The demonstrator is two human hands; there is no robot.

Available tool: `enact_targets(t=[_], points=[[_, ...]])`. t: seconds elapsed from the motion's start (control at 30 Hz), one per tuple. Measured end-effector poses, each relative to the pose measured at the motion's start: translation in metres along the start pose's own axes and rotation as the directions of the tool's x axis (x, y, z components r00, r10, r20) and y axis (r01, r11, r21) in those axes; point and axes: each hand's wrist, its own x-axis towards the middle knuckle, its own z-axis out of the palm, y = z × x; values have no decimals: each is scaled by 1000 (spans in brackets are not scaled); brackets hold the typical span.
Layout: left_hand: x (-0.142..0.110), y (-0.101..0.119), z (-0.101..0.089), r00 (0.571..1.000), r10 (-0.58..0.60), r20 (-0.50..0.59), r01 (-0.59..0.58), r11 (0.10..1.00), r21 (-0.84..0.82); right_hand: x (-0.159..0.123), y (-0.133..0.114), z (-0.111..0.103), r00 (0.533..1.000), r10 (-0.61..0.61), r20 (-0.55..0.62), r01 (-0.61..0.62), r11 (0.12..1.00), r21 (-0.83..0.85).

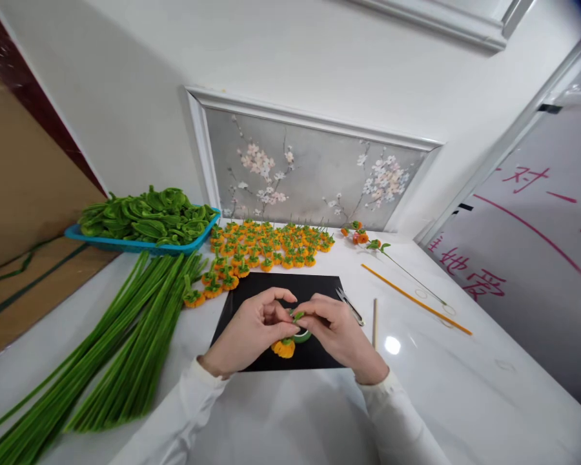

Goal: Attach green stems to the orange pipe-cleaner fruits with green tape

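Note:
Over a black mat (264, 284), my left hand (252, 329) is closed in a pinch, with an orange fuzzy flower (284, 349) hanging head-down beneath its thumb. My right hand (336, 329) meets it fingertip to fingertip, pinching a small green fuzzy piece (297, 316). Whether that piece is joined to the flower is hidden by my fingers. Under my hands lies a roll of green tape (302, 336), partly covered. A pair of small thread snips (351, 307) rests at the mat's right edge, beside my right hand.
A blue tray (126, 245) heaped with green fuzzy leaves (150, 216) stands back left. Long green pipe cleaners (126, 349) lie before it. Many orange flowers (271, 245) stand head-down behind the mat. Rightward are a wooden stick (375, 323), an orange pipe cleaner (416, 298) and a stemmed flower (375, 244).

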Motion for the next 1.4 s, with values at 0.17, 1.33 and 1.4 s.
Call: enact_targets(t=[0.17,1.33,1.4], points=[[-1,1,-1,999,26,21,-26,999,28,0,2,4,998,-58,-30,58,998,-18],[1,-7,3,997,32,-68,-24,993,112,1,4,9,996,-80,-47,77,995,-60],[0,-4,3,998,-10,-62,14,998,59,1,4,9,995,-83,-50,80,995,-63]])
